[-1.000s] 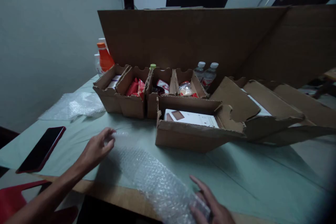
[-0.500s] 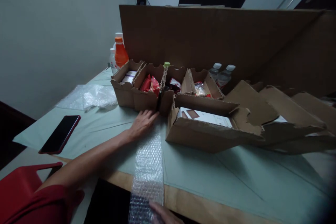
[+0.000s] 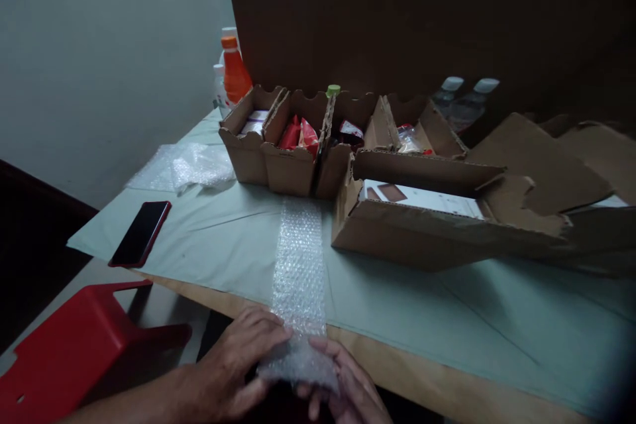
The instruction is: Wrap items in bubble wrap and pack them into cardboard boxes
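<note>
Head view, bottom edge first: my left hand [image 3: 238, 361] and right hand [image 3: 342, 387] both pinch the near end of a bubble wrap strip [image 3: 299, 258], fingers closed on it from either side, right at the wooden edge of the surface [image 3: 447, 318]. I see the strip running straight away from me, flat on the pale green cover, its far end just short of the row of small cardboard boxes [image 3: 293, 146].

Left of my hands, off the surface, a red plastic chair [image 3: 74, 338]. Further out on the left, a dark phone [image 3: 140, 233] lies flat near the cover's edge, and beyond it a crumpled clear plastic sheet [image 3: 183, 165].

Right of the strip, an open cardboard box [image 3: 422, 232] holds a white flat item [image 3: 427, 199]; more opened cardboard flaps lie further right.

The small boxes stand side by side; one holds red packets [image 3: 298, 134], the others hold packets I can't make out.

Behind them, an orange bottle [image 3: 234, 73] at the left, two clear bottles with white caps [image 3: 467, 96] to the right, and a tall cardboard sheet [image 3: 422, 20] standing upright at the back.
</note>
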